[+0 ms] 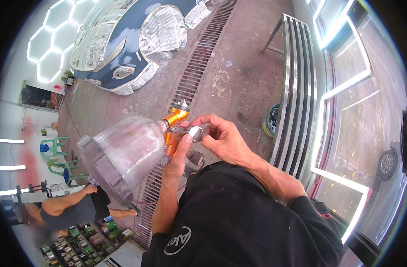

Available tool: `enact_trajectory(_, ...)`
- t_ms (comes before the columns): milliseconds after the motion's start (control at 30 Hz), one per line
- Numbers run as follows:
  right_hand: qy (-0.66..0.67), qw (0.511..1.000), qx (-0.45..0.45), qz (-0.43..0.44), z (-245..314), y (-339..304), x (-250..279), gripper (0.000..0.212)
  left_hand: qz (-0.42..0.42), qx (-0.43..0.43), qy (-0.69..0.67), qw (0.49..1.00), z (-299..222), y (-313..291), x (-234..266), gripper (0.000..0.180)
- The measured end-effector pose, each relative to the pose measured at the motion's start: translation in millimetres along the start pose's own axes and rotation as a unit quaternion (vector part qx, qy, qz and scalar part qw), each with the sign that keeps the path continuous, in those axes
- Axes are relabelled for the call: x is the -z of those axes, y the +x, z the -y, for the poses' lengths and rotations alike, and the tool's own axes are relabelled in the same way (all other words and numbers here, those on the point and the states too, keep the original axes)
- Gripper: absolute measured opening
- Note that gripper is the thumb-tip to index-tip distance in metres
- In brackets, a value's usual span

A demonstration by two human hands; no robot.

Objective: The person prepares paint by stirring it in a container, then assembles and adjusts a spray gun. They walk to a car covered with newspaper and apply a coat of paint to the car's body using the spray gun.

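My left hand [179, 155] is wrapped round an orange spray gun [176, 117] in front of my body. On the gun sits a big translucent paint cup [127, 151], cloudy and tilted toward the left. A small round silver piece [196, 133], perhaps a gauge or knob, shows at the gun's rear, between my left thumb and my right hand. My right hand [225, 139] has its fingers curled and pinched at this silver piece; how firmly it grips there is partly hidden.
A dark blue car part-covered with newspaper [163, 33] stands ahead. A floor grate [196, 66] runs beneath the gun. To the right are a slatted metal bench [297, 84] and a bucket [271, 120]. Another person [74, 207], green chairs [61, 169] and shelved cans [85, 240] are at left.
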State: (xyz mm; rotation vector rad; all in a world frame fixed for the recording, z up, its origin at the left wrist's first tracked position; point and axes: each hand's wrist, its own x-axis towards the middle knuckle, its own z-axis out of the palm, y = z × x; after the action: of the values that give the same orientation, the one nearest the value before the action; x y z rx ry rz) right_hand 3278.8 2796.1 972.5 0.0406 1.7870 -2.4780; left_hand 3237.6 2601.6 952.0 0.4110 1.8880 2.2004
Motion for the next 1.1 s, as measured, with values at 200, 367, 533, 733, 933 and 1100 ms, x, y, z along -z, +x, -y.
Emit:
enact_trajectory(200,0.0,0.997,0.073,0.033,-7,1,4,0.041,0.015,0.008,0.002,1.0,-3,2,5,0.043)
enact_trajectory(367,-0.145,0.983,0.104,0.047,-5,0,5,0.046,-0.004,0.003,-0.008,1.0,-5,2,0,0.04)
enact_trajectory(533,-0.058,0.994,-0.045,0.085,-16,-4,7,0.042,-0.049,0.01,0.059,0.997,22,-9,21,0.036)
enact_trajectory(733,-0.236,0.917,-0.126,0.297,-33,-45,43,0.043,-0.103,0.014,0.108,0.989,24,-29,42,0.033)
enact_trajectory(933,-0.148,0.892,0.117,0.41,-22,-55,21,0.029,-0.186,0.029,0.123,0.974,11,-44,71,0.034)
enact_trajectory(1100,-0.156,0.87,0.031,0.467,-35,-33,12,0.023,-0.222,0.004,0.13,0.966,3,-47,67,0.036)
